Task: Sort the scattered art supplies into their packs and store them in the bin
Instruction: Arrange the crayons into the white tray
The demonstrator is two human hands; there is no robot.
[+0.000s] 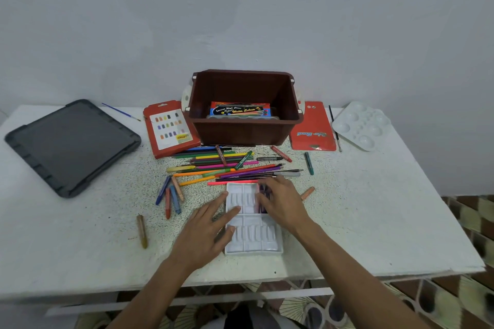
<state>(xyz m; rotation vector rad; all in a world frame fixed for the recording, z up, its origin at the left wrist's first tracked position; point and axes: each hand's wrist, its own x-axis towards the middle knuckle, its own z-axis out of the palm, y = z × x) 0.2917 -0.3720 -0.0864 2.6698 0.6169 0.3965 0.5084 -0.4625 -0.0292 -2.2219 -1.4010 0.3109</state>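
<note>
Inside bin (240, 132): "Water Colour" box (240, 109); L grip (207, 232) flat on tray (254, 244), R grip (280, 201) unclear.

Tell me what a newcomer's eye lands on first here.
The brown bin stands centre-back, a watercolour box inside. Before it sprawls a bright heap of pencils and crayons. Near the front edge, the left hand and right hand rest on a white tray.

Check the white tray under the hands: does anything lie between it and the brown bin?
Yes: loose pencils and crayons lie on the table between the white tray and the brown bin. The bin's top is open.
</note>
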